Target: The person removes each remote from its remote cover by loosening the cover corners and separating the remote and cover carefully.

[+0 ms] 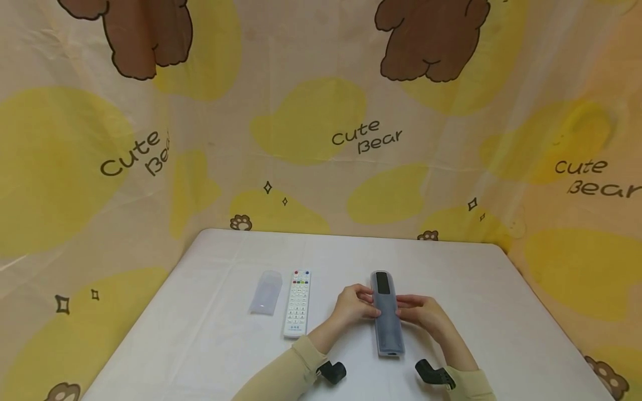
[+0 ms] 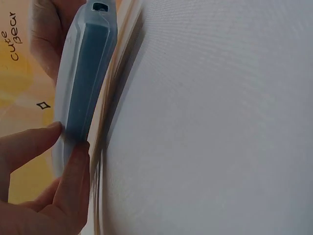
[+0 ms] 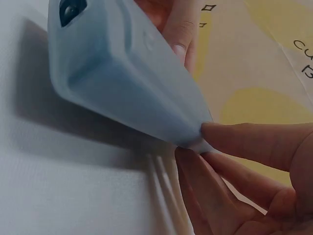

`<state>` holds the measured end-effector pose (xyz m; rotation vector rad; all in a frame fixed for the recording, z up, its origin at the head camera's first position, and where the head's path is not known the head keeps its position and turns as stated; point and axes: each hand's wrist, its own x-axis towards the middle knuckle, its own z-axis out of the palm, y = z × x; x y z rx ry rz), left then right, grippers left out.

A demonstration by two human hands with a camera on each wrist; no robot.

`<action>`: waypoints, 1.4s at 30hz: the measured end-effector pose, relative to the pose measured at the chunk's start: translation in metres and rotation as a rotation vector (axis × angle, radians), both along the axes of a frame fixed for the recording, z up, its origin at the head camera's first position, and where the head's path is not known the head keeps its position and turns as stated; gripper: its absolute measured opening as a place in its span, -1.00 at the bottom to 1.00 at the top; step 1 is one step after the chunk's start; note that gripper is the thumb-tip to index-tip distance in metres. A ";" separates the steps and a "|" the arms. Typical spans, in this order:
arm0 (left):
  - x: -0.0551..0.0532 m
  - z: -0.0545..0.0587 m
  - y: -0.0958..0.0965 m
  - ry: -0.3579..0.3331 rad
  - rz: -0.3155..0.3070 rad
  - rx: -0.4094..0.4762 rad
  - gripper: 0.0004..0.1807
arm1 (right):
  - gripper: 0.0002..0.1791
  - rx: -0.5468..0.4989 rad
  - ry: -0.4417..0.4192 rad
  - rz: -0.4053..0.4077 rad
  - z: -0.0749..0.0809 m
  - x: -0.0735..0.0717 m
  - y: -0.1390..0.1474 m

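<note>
Both hands hold a blue-grey remote control (image 1: pixel 388 326) in a translucent silicone cover, a black window at its far end. From its left side my left hand (image 1: pixel 352 305) pinches it, with thumb (image 2: pixel 36 142) and fingertips on the edge in the left wrist view. My right hand (image 1: pixel 425 316) pinches the right side the same way, thumb (image 3: pixel 249 139) on the upper edge. A small dark opening (image 3: pixel 72 11) shows in the near end of the cover. In the right wrist view the remote's near end is raised over its shadow on the table.
A white remote control (image 1: pixel 298 303) with coloured buttons lies left of my left hand. Beside it on the left lies a flat translucent sleeve (image 1: pixel 267 292). The white table (image 1: pixel 200 334) meets a printed cloth backdrop (image 1: pixel 311 167) at its back and sides.
</note>
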<state>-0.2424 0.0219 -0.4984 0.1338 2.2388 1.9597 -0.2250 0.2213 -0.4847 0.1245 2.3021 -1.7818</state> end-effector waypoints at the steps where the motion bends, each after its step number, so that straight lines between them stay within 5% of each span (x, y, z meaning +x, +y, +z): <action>1: 0.000 -0.001 0.000 0.006 -0.001 -0.011 -0.48 | -0.45 -0.005 -0.001 0.004 -0.001 0.000 0.000; 8: -0.002 -0.004 0.003 0.054 0.007 -0.131 -0.49 | -0.43 -0.028 0.014 0.031 -0.008 -0.002 0.002; 24: -0.001 -0.001 0.007 0.096 -0.004 -0.216 -0.50 | -0.46 0.057 0.048 0.087 -0.008 -0.002 0.004; 42: -0.028 0.005 0.008 0.012 0.048 -0.104 -0.64 | -0.47 0.083 0.032 0.044 -0.011 -0.004 0.001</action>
